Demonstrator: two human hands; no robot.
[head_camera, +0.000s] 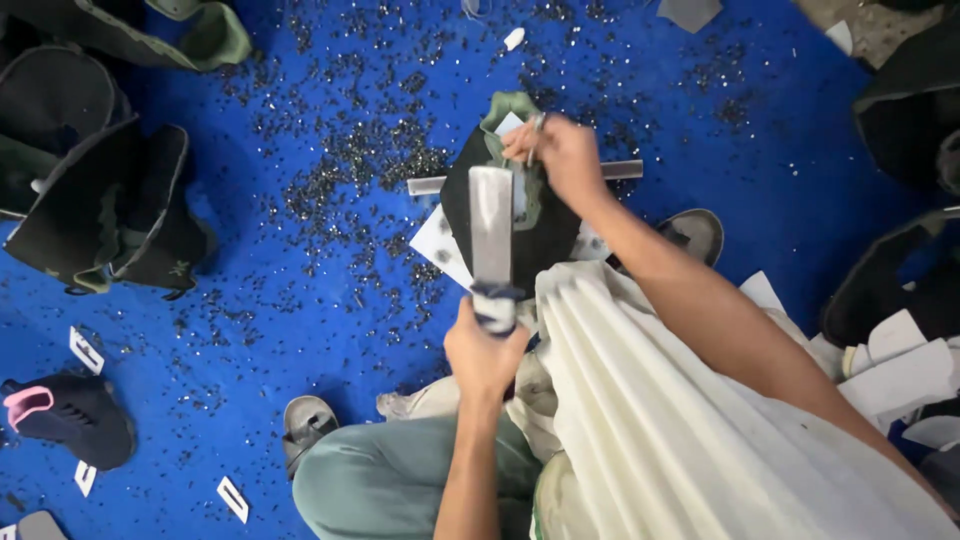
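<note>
My left hand (484, 352) grips the wrapped handle of a wide flat metal blade (491, 222) that points away from me. The blade lies over a black shoe upper (548, 235) with a green lining, which rests on a metal bar (624, 169) running crosswise. My right hand (562, 150) pinches a small thin metal piece at the upper's top edge, by the green lining (512, 105). White paper pieces (437, 243) stick out from under the upper. My cream-coloured garment (680, 420) covers my lap.
A blue floor sheet (320, 300) is strewn with many tiny dark scraps. Black and green shoe uppers (110, 205) are stacked at the left, more dark uppers (905, 100) at the right, with white card pieces (900, 375). A pink-lined black shoe (70, 420) lies lower left.
</note>
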